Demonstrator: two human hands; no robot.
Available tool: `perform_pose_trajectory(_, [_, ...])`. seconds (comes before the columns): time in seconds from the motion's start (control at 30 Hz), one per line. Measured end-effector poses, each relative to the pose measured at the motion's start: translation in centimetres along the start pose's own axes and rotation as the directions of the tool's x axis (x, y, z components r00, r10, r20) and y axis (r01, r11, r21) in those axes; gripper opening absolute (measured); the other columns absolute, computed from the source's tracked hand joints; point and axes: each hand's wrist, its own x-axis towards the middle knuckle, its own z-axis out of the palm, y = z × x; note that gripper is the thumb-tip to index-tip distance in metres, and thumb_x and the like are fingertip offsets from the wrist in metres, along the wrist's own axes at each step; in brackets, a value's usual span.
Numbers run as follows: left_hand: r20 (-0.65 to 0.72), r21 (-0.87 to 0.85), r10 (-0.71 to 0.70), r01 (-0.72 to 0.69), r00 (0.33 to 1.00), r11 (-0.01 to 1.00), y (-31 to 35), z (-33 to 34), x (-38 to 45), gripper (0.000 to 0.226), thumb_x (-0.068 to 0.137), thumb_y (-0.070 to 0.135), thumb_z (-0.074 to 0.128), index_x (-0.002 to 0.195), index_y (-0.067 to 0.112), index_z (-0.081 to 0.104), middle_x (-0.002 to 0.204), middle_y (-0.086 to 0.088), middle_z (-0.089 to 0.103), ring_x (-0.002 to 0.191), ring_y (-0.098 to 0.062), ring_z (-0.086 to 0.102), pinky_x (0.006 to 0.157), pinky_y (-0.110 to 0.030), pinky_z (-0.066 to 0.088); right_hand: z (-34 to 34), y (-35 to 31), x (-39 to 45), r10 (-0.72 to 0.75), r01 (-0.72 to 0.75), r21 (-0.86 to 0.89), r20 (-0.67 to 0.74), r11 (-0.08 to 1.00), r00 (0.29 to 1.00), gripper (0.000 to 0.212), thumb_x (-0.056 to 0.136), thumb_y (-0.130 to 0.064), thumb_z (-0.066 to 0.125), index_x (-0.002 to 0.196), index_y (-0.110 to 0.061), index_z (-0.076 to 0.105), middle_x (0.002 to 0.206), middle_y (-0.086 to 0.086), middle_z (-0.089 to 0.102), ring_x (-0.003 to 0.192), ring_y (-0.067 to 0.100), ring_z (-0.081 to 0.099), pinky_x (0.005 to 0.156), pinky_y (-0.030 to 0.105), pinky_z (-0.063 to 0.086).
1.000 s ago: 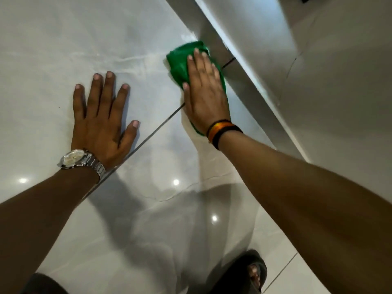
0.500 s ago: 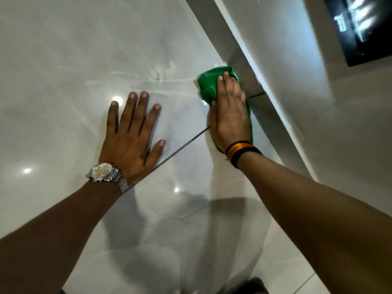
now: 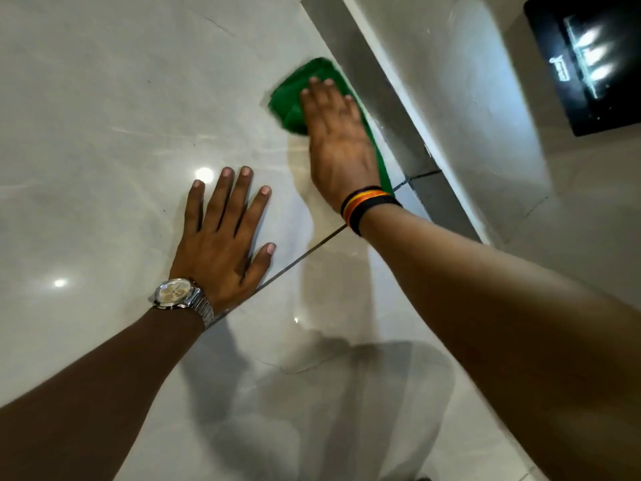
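Note:
A green cloth [image 3: 291, 98] lies flat on the glossy pale floor tiles [image 3: 104, 116], close to the grey skirting at the wall's foot. My right hand [image 3: 338, 144] presses down on the cloth with straight fingers, and most of the cloth is hidden under the palm. My left hand [image 3: 225, 237] rests flat on the tile with fingers spread, to the left of and nearer than the cloth. It wears a silver watch [image 3: 178, 295] on the wrist. Black and orange bands [image 3: 367, 206] circle the right wrist.
A grey skirting strip [image 3: 381, 109] runs diagonally along a pale wall [image 3: 468, 116] on the right. A dark glossy panel [image 3: 589, 60] sits at the top right. A dark grout line [image 3: 305, 253] crosses the tiles between my hands.
My right hand has slid the green cloth farther along the skirting, past the grout line. My left hand stays planted on the tile. The view has shifted, showing more of the dark panel.

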Motion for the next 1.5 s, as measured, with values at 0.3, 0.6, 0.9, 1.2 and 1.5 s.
perform_pose_trajectory(0.3, [-0.008,-0.038,-0.012,0.011,1.0,0.999,0.0,-0.3,0.0,0.077,0.105,0.047,0.043,0.171,0.011,0.026,0.181,-0.019,0.015,0.169,-0.039,0.009,0.135,-0.065,0.007,-2.4,4.5,-16.6,0.375,-0.382,0.077,0.094,0.921,0.922,0.053,0.097,-0.007,0.046,0.149,-0.003,0.041,0.158,0.018,0.039,0.148,0.035,0.035,0.123,0.048,0.029])
perform_pose_trajectory(0.6, [0.001,-0.022,-0.008,0.008,1.0,1.0,0.1,-0.3,0.1,0.078,0.105,0.049,0.04,0.172,0.011,0.025,0.181,-0.02,0.013,0.169,-0.039,0.009,0.134,-0.066,0.008,-6.5,0.8,-13.1,0.576,-0.487,0.699,0.13,0.524,0.807,0.028,0.098,-0.016,0.046,0.114,-0.009,0.067,0.107,0.005,0.066,0.097,0.01,0.063,0.086,0.024,0.05])
perform_pose_trajectory(0.9, [0.001,0.001,-0.004,0.004,1.0,1.0,0.1,-0.3,0.0,0.078,0.107,0.05,0.039,0.172,0.012,0.022,0.181,-0.02,0.012,0.169,-0.039,0.008,0.134,-0.066,0.007,-8.8,-0.4,-14.9,0.474,-0.479,0.119,0.066,0.87,0.878,0.053,0.09,-0.045,0.065,0.134,-0.016,0.053,0.13,0.006,0.054,0.117,0.024,0.053,0.087,0.039,0.054])
perform_pose_trajectory(1.2, [0.004,-0.012,-0.001,0.001,1.0,1.0,0.1,-0.4,0.1,0.077,0.108,0.051,0.037,0.172,0.011,0.023,0.181,-0.021,0.014,0.169,-0.04,0.009,0.134,-0.066,0.008,-8.2,1.3,-19.2,0.661,-0.722,0.622,0.409,0.302,0.629,0.068,0.084,0.009,0.058,0.143,-0.02,0.045,0.132,-0.005,0.054,0.128,0.015,0.055,0.108,0.03,0.051])
perform_pose_trajectory(1.5, [-0.003,-0.036,-0.002,0.002,1.0,0.999,0.1,-0.2,0.0,0.077,0.107,0.051,0.037,0.172,0.011,0.024,0.181,-0.02,0.014,0.169,-0.039,0.009,0.134,-0.066,0.009,-3.1,4.3,-18.0,0.033,-0.063,0.091,0.295,0.994,0.955,0.068,0.106,-0.037,0.035,0.161,-0.007,0.012,0.171,0.013,0.003,0.159,0.025,-0.002,0.127,0.054,0.015])
